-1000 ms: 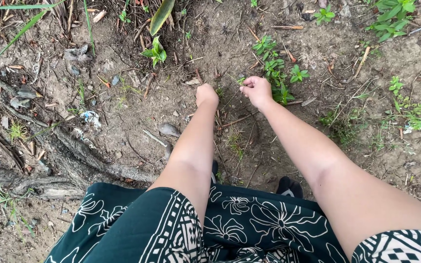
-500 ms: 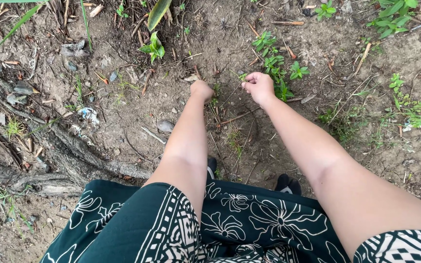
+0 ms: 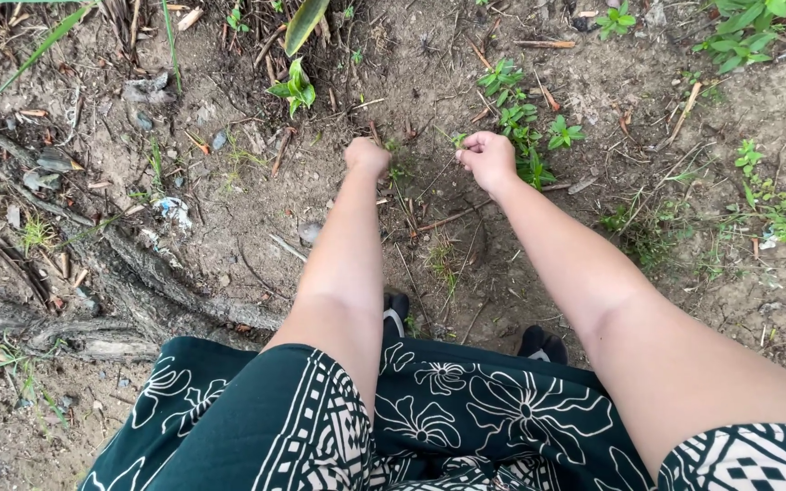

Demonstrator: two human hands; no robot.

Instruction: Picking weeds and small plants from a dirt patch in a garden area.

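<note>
— Where are your hands just now?

— Both are stretched down to the bare dirt (image 3: 229, 209) in front of me. My left hand (image 3: 367, 155) is curled into a loose fist with the knuckles up, low against the soil beside a few thin dry twigs (image 3: 438, 221).

— Is it holding anything?

— I can't tell. The fingers are tucked under and the back of the hand hides them, so whatever might be in there doesn't show.

— And the other?

— My right hand (image 3: 488, 156) is bunched too, fingers drawn together at the tips, pinching a small green sprig (image 3: 458, 139) that pokes out just left of my fingertips. It looks like a tiny weed, though it is small and I'd not swear to its shape.

— What grows near it?

— A clump of leafy green weeds (image 3: 522, 127) stands right beside that hand, touching its far side. Another little green plant (image 3: 294, 88) sits well apart, up beyond my left hand.

— Anything else around?

— A thick tree root (image 3: 138, 268) runs across the ground off to my left, and my dark green patterned skirt (image 3: 320, 427) fills the bottom of the view.
</note>
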